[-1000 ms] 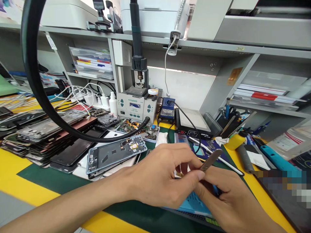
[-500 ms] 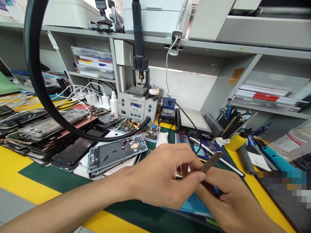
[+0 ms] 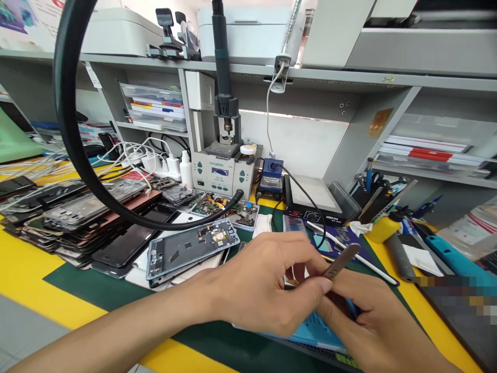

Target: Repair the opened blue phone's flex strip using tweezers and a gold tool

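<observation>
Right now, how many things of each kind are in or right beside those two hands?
Hands: 2, left hand, right hand
Metal tweezers: 1
Blue pad: 1
Phone frame: 1
Total: 5

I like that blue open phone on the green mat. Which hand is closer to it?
Left. The left hand sits just right of the open phone, almost at its corner. The right hand is farther right, beyond the left hand, fingers closed on a metal tool.
</observation>
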`<state>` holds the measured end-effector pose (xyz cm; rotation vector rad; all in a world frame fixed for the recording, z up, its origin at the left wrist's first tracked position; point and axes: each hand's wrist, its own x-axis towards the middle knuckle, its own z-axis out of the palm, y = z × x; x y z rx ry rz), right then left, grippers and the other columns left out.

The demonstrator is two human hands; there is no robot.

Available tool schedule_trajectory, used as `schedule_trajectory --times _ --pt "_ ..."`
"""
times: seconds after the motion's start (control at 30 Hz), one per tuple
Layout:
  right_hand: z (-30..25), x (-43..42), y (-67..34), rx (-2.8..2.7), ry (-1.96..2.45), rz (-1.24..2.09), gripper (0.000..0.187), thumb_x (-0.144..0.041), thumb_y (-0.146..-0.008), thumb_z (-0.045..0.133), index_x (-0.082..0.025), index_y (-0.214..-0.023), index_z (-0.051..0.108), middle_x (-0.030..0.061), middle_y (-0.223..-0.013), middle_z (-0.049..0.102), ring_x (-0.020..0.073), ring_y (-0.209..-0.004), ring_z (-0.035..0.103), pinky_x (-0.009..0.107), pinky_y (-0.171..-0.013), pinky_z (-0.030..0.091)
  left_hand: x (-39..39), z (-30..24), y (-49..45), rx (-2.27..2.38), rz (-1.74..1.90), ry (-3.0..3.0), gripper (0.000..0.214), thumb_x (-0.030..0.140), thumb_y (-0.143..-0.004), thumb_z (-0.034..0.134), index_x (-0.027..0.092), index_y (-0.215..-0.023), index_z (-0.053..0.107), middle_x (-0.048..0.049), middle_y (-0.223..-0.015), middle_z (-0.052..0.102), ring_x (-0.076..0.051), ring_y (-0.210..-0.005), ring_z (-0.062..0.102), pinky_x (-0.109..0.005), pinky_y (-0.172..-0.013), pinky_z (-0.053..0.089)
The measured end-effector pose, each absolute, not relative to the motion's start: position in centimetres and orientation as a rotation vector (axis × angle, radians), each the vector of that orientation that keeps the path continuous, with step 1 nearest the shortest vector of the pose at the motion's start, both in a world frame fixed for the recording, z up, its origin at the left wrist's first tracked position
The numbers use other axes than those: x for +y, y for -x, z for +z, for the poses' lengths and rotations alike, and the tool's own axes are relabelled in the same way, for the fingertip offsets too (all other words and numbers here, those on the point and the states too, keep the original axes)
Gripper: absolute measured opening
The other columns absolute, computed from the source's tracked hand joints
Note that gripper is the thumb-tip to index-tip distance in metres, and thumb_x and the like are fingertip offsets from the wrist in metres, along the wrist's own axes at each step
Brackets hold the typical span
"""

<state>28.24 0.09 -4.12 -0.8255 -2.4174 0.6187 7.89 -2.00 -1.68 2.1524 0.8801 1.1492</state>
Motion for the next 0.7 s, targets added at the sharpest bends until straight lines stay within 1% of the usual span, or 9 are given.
schedule_trajectory --times 0.13,0.33,0.53,0.6,0.63,0.7 --pt "-4.1 0.1 -28.1 -2.401 0.858 0.63 0.034 -0.035 -0.102 0.051 -0.021 -0.073 0.062 0.0012 -0.067 0.061 0.0182 -0.063 0.059 0.025 -0.056 0.048 -2.1 -1.4 -7.8 0.875 1.123 -2.117 0.007 0.013 -0.089 0.062 0.012 -0.087 0.069 -0.0043 -0.082 0.062 -0.014 -0.07 0.058 -0.025 -0.066 0.049" --pt "-3.5 -0.1 -27.9 -2.342 0.851 0.666 0.037 -0.037 -0.099 0.056 -0.022 -0.067 0.063 0.0009 -0.062 0.061 0.0189 -0.06 0.059 0.026 -0.056 0.052 -1.8 -1.4 -8.0 0.854 1.119 -2.055 0.009 0.014 -0.09 0.063 0.015 -0.083 0.068 -0.0026 -0.08 0.059 -0.014 -0.072 0.056 -0.025 -0.066 0.048" --pt "-3.0 0.1 -28.1 -2.267 0.884 0.76 0.031 -0.036 -0.098 0.06 -0.022 -0.071 0.067 0.0001 -0.065 0.062 0.0178 -0.062 0.059 0.025 -0.056 0.049 -2.3 -1.9 -8.4 0.918 1.256 -1.99 0.015 0.021 -0.096 0.057 0.014 -0.087 0.067 -0.0051 -0.085 0.066 -0.016 -0.077 0.06 -0.028 -0.073 0.048" --pt "-2.7 0.1 -28.1 -2.273 0.871 0.788 0.028 -0.033 -0.097 0.06 -0.021 -0.073 0.068 -0.0001 -0.066 0.061 0.0169 -0.062 0.057 0.024 -0.057 0.047 -2.5 -1.9 -8.4 0.966 1.288 -2.025 0.016 0.021 -0.097 0.057 0.016 -0.084 0.064 -0.003 -0.08 0.065 -0.015 -0.072 0.059 -0.027 -0.068 0.047" --pt "-2.5 0.1 -28.0 -2.279 0.869 0.802 0.026 -0.031 -0.097 0.06 -0.021 -0.073 0.068 -0.0005 -0.067 0.06 0.0161 -0.062 0.056 0.024 -0.057 0.045 -2.5 -1.9 -8.5 0.984 1.308 -2.021 0.016 0.02 -0.096 0.057 0.017 -0.081 0.063 -0.003 -0.08 0.066 -0.015 -0.072 0.06 -0.027 -0.068 0.047" --pt "-2.2 0.1 -27.9 -2.285 0.881 0.835 0.023 -0.026 -0.094 0.061 -0.02 -0.073 0.066 -0.0023 -0.068 0.057 0.0138 -0.062 0.053 0.023 -0.056 0.042 -2.4 -2.1 -8.5 0.982 1.316 -2.011 0.017 0.021 -0.096 0.057 0.018 -0.079 0.06 -0.0024 -0.081 0.066 -0.016 -0.075 0.064 -0.026 -0.071 0.05"
